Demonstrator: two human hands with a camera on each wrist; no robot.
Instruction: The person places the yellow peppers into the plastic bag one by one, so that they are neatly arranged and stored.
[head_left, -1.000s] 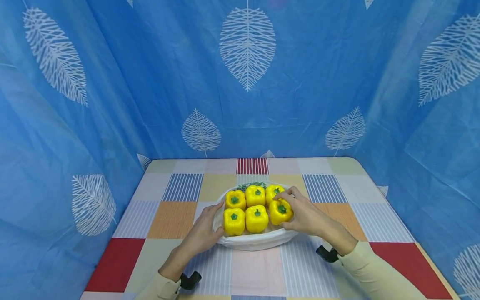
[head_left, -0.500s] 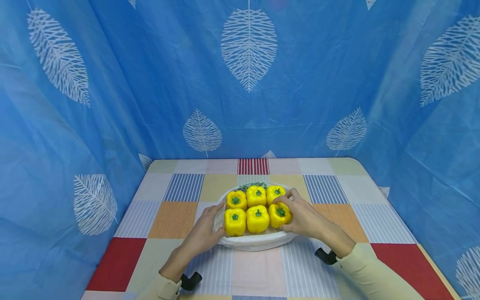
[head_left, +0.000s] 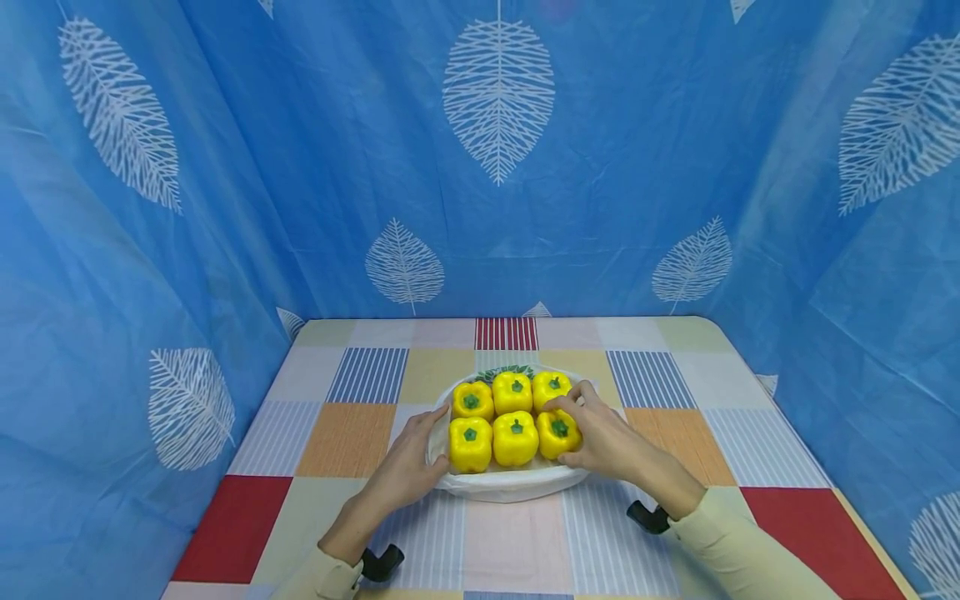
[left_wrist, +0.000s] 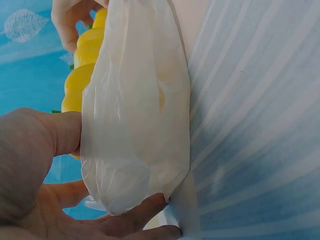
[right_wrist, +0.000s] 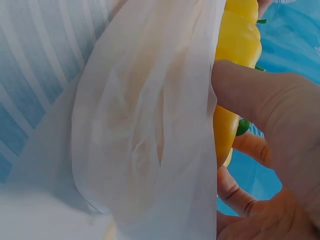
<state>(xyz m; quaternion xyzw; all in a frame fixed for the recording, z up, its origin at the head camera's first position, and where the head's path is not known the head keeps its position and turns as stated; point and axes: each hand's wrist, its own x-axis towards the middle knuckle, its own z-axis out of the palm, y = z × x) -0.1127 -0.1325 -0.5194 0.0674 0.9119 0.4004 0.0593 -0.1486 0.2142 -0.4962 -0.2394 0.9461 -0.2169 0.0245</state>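
Observation:
Several yellow bell peppers (head_left: pixel 515 439) with green stems stand in two rows in an oval tray (head_left: pixel 510 486) covered in thin white plastic. My left hand (head_left: pixel 405 462) grips the tray's left end. In the left wrist view its thumb lies on the plastic-covered rim (left_wrist: pixel 135 100) and its fingers reach round the outside. At the front right corner, my right hand (head_left: pixel 609 437) holds a yellow bell pepper (head_left: pixel 557 437) between thumb and fingers. The right wrist view shows the thumb against that pepper (right_wrist: pixel 226 127), its lower part hidden behind the plastic.
A patchwork-patterned cloth (head_left: pixel 360 575) covers the table. Blue curtains with white leaf prints (head_left: pixel 498 100) stand behind and on both sides. Green leaf print (head_left: pixel 510 372) shows at the tray's back edge. A black wrist mount (head_left: pixel 648 517) sits under each forearm.
My right hand has shifted slightly left with the front right pepper, bringing it closer to the middle front pepper. The left hand stays on the tray.

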